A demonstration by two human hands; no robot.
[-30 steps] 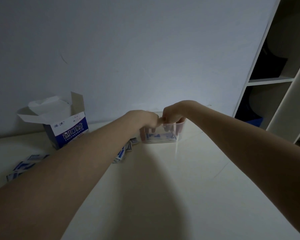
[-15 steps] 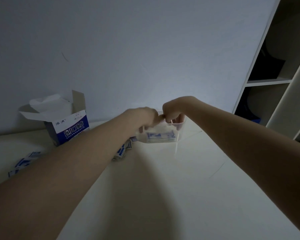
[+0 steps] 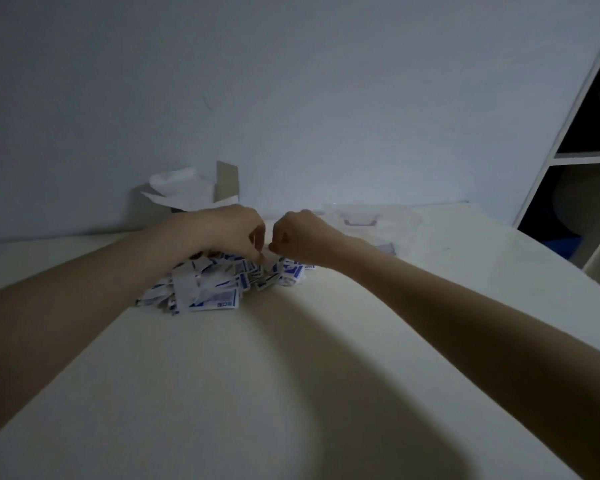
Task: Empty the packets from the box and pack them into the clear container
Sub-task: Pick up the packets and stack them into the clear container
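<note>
Change: a moment ago both your hands were at the rim of the clear plastic container (image 3: 378, 226), which held packets; now they have moved to the loose heap of small white-and-blue paper packets (image 3: 222, 285) on the pale table (image 3: 291, 393).
Left hand (image 3: 229, 233): it rests on the far side of the heap, fingers curled down into the packets; it seems to pinch one at its fingertips, though the dim light leaves that unsure.
Right hand (image 3: 302, 237): curled tight just beside your left, thumb and forefinger meeting at the same packet (image 3: 267, 259) on top of the heap.
Container: it now sits beyond and to the outer side of your right hand, apart from both hands, with a dark handle-shaped mark on it; I cannot tell what it holds.
Box: the opened white-and-blue cardboard box (image 3: 201, 188), flaps up, stands just behind your left hand.
Meaning: emptying looks done, and packing is midway. I judge you are gathering the next handful to carry across to the container.
</note>
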